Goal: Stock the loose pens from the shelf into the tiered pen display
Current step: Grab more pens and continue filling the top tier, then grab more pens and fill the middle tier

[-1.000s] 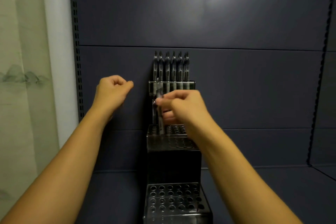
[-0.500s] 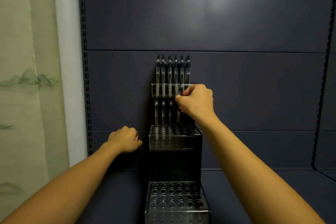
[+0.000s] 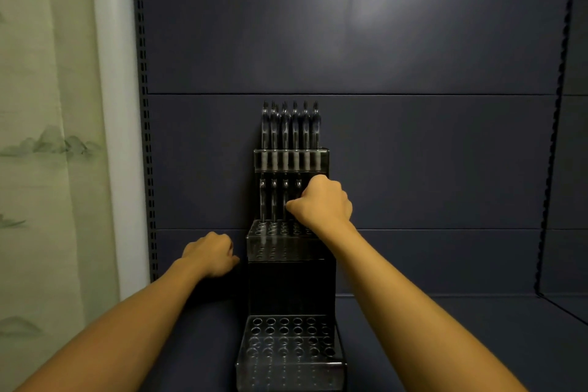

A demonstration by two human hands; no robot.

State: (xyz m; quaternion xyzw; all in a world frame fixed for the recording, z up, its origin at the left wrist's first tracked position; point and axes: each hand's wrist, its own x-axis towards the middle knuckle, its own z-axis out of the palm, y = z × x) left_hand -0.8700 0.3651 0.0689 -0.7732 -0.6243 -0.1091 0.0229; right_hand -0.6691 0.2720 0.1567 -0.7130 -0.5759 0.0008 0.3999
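display: black tiered pen display [image 3: 291,283] sits on the dark shelf [image 3: 445,344], backed right up against the dark blue panel wall [image 3: 381,41]. three steps, each topped with a clear plate full of holes.

top tier: a full-looking row of pens [image 3: 290,127] standing upright, clips and clickers up.

middle tier: a shorter row of pens [image 3: 273,200] upright in the back holes, filling the left side. the slots toward the right are hidden behind the fist.

bottom tier: the hole plate [image 3: 291,344] up front has no pens standing in it.

right hand [image 3: 319,203]: over the right end of the middle tier, fingers curled in tight, thumb tucked against them. looks like it's pinching a pen, but the fist hides it, so honestly can't tell what's in there.

left hand [image 3: 211,253]: down low, just left of the display around middle tier height, curled into a loose fist with nothing visible in it. not touching the display as far as i can see.

off to the side: pale curtain [image 3: 47,152] with a faint mountain print on the far left, slotted shelving uprights [image 3: 144,105] running up both edges of the back panel.
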